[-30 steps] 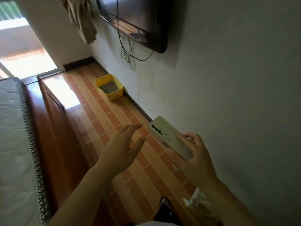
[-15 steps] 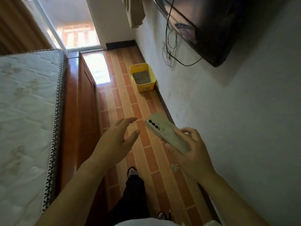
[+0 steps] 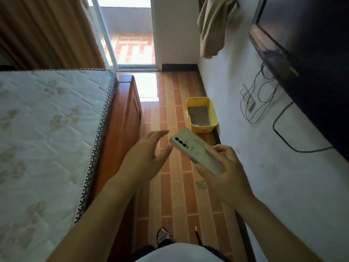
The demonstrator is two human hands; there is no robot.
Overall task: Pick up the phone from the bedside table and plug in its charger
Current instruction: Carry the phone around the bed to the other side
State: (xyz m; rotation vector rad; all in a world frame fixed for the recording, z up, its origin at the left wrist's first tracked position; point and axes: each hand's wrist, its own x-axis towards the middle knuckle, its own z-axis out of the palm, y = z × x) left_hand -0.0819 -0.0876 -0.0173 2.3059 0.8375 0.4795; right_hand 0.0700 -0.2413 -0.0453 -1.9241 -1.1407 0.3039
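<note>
Phone [image 3: 194,150]: pale matt case, smooth, faint printed pattern; three glossy black lenses. Mattress [image 3: 47,129]: quilted cloth, soft sheen, stitched dark-and-white edging. Bed frame [image 3: 120,118]: polished reddish wood, glossy. Floor [image 3: 173,186]: brick-pattern tile, shiny near the window. Bin [image 3: 203,127]: yellow plastic, smooth. Wall [image 3: 283,186]: matt white paint, scuffed. Curtain [image 3: 47,31]: pleated brown cloth.

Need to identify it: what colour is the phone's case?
Pale cream phone case, faint sprig pattern; head view.
</note>
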